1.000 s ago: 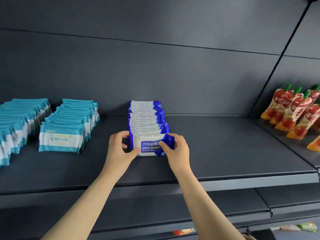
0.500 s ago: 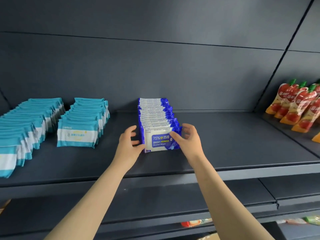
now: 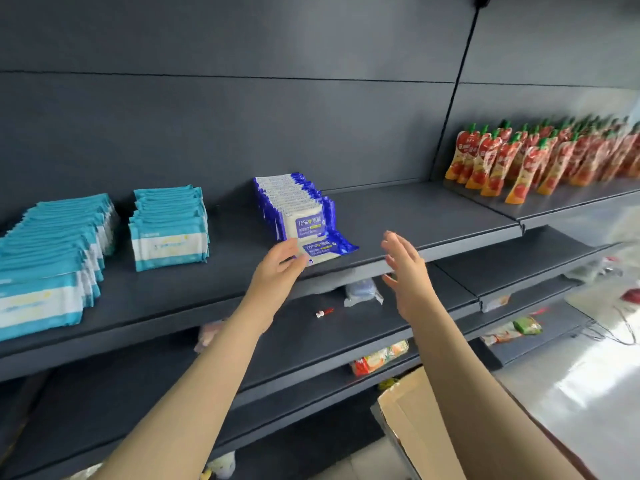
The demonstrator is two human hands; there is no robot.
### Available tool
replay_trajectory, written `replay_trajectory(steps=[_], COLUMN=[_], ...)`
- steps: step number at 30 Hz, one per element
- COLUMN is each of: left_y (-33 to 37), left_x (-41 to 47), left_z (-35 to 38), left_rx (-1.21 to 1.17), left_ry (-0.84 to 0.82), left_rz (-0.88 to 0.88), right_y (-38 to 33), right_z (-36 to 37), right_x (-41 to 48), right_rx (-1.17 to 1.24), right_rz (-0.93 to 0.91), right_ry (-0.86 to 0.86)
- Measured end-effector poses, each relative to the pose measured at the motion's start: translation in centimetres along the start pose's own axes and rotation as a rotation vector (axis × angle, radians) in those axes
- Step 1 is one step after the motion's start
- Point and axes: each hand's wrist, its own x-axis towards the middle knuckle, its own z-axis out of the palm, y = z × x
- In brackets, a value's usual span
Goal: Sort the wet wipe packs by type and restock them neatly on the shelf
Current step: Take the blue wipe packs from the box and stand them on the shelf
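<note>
Packs of blue alcohol wipes (image 3: pixel 291 199) stand in a row on the shelf (image 3: pixel 415 216), one blue pack (image 3: pixel 327 249) lying flat at the front edge — my left hand (image 3: pixel 278 266) touches its end, whether pinching I cannot tell — my right hand (image 3: pixel 407 271) hovers nearby, fingers spread.

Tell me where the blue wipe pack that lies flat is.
Head view, centre: the flat blue pack lies near the front edge of the shelf, just in front of the upright blue row, with the left hand at its left end.
</note>
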Motion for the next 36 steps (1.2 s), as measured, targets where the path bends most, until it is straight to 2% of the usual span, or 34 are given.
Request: replay_trajectory(steps=[3,8,14,22,29,36], left_y=[-1.4,-2.5,-5.3,-10.3,-15.3,-23.8], left_x=[-1.8,-4.0,-6.7,-11.8,-18.3,-23.5], left_z=[0.8,3.2,10.0,25.6,41.1,55.3], left_rx=[-0.028,-0.079,-0.028,0.047,0.17,0.267], left_ry=[-0.049,-0.113,-0.26,-0.498,-0.678,-0.8], left_rz=[-0.07,-0.16,-0.232,-0.373,-0.482,-0.674], right_y=[2.3,5.4,8.7,13.9,19.6,27.6], right_z=[-1.0,-5.5,-13.6,-28.4,-43.6,-58.2], right_x=[-3.1,-7.1,-12.4,-20.1,-25.4,-26.7], right_rx=[0.02,0.025,0.052,0.11,0.164,0.202], right_rz=[0.106,0.149,0.185,0.267,0.446,0.614], right_ry=[0.017,0.16,0.336,0.605,0.79,0.908])
